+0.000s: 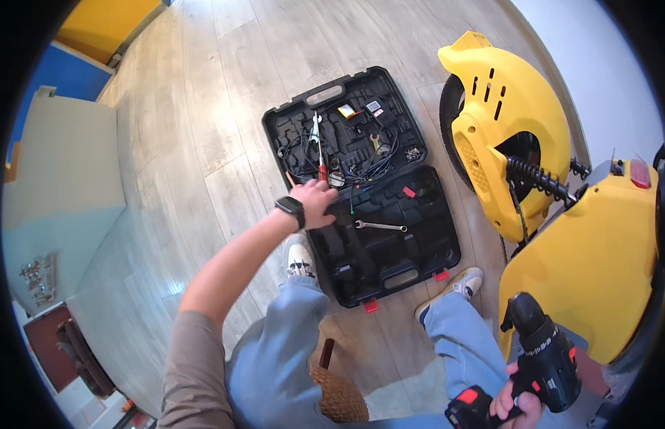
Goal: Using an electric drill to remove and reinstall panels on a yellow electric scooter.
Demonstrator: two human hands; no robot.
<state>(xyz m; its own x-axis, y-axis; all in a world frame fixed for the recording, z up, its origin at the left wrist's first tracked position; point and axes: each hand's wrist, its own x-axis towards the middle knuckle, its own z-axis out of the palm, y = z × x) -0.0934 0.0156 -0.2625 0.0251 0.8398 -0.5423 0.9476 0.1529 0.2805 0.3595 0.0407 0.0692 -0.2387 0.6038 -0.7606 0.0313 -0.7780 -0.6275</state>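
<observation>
My left hand (314, 202) reaches over the left side of an open black tool case (332, 282), palm down, thumb spread from the fingers. Its fingertips come close to the red handle of a screwdriver (322, 171); whether they touch it I cannot tell. Beside the shaft lies a silver wrench (316, 129). Black cables (379, 168) lie coiled in the far half, near a small brass-coloured wrench (376, 142). A combination wrench (380, 227) rests in the near half. At the lower right my right hand (515, 406) grips a black and red cordless drill (543, 357).
A yellow two-wheeled vehicle (583, 272) with a black spring shock absorber (540, 179) stands to the right of the case. My shoes are at the case's near side. Between my legs shows a woven brown seat (339, 397). A pale cabinet (67, 157) stands at left.
</observation>
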